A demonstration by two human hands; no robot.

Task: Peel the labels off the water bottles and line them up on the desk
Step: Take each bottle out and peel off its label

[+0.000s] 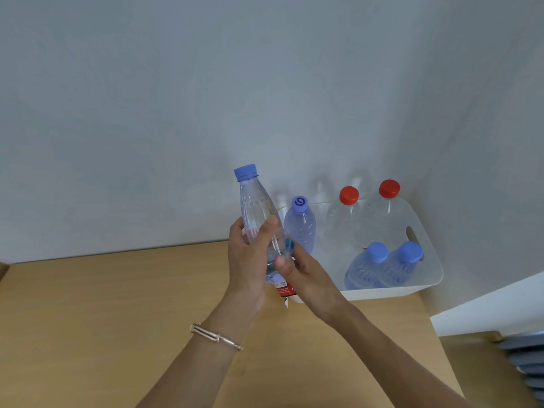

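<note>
Clear blue-capped bottle [253, 208] tilted, off desk; red label [284, 290] at lower end.

Tilted bottle [255, 207] — left hand [248, 262], right hand [310, 276]

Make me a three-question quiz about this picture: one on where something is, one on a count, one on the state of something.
1. Where do the red-capped bottles stand?
A. on the floor
B. in the white tub
C. lying on the desk by the person's elbow

2. How many red caps are in view?
A. one
B. two
C. four

3. What is the state of the held bottle in the left hand?
A. its cap is on
B. its cap is off and lies on the desk
C. its cap is in the other hand

Answers:
1 B: both stand upright at the tub's far side.
2 B: two red caps show side by side above the tub's rim.
3 A: the blue cap sits on the neck, and the right hand holds the bottle's lower part, not a cap.
</note>
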